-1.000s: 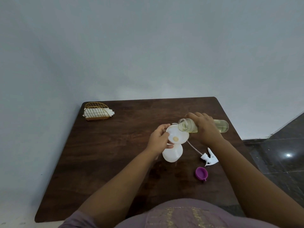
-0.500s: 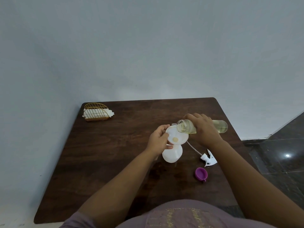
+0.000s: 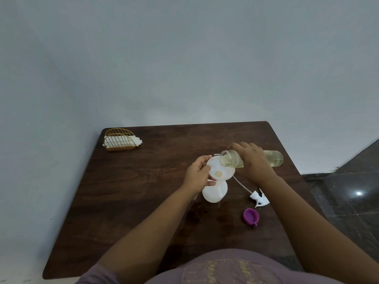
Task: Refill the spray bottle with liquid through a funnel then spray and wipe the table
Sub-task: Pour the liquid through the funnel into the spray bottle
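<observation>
At the far left corner of the dark brown wooden tabletop [image 3: 131, 191] stands a golden wire napkin holder [image 3: 120, 139]; the white paper napkins [image 3: 123, 141] inside it are partly hidden behind the wires. Near the middle, the left hand [image 3: 198, 174] closes on the rim of a white plastic funnel [image 3: 220, 169], and its fingers hide that edge. A small pool of yellowish liquid sits at the bottom of the funnel. The funnel stands in the white translucent plastic spray bottle [image 3: 215, 191], so the bottle's neck cannot be seen, and the level inside it is hard to make out. The right hand [image 3: 252, 161] wraps around a clear bottle of pale yellow liquid [image 3: 251, 158], tilted almost flat with its open mouth over the funnel; the hand covers its middle part. Nearer the person, on the tabletop, lies the white trigger spray head [image 3: 259, 197] with its thin tube, partly passing behind the right forearm. Just beside it lies a small purple cap [image 3: 250, 216].
</observation>
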`<control>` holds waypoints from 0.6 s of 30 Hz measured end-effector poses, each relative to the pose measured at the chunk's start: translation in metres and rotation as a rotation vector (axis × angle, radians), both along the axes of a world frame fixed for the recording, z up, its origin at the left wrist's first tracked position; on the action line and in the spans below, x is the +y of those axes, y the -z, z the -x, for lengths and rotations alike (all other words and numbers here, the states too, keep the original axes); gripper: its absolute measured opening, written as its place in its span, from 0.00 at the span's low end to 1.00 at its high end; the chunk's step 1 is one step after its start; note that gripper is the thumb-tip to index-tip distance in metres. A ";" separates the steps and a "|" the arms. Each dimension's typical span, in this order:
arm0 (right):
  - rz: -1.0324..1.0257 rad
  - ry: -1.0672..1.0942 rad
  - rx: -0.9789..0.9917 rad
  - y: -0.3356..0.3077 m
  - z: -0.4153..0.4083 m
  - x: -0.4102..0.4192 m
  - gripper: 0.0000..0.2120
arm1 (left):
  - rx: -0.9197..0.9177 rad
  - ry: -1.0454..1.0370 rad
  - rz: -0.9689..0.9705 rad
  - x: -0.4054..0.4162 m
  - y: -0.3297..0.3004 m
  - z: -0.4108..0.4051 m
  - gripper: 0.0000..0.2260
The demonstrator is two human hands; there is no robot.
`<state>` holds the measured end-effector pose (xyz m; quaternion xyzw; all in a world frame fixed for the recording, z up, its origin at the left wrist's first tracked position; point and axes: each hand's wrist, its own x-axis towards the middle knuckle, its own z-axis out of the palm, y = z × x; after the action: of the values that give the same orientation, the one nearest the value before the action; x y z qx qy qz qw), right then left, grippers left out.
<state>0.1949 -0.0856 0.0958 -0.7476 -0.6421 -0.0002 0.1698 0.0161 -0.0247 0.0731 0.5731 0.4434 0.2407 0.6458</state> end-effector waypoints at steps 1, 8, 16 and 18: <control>0.001 0.000 -0.004 0.000 0.000 0.000 0.22 | 0.003 -0.001 -0.002 0.000 0.000 0.000 0.15; 0.010 -0.002 0.000 -0.002 0.002 0.000 0.22 | 0.018 -0.004 -0.002 0.001 0.000 0.001 0.15; 0.013 -0.004 -0.008 -0.002 0.001 0.000 0.21 | 0.027 0.004 -0.009 0.001 0.001 0.001 0.15; 0.016 -0.007 -0.013 -0.002 0.001 0.000 0.21 | 0.024 0.005 -0.013 0.001 0.001 0.001 0.15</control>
<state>0.1943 -0.0856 0.0979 -0.7468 -0.6456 0.0007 0.1599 0.0156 -0.0237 0.0724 0.5811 0.4482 0.2349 0.6374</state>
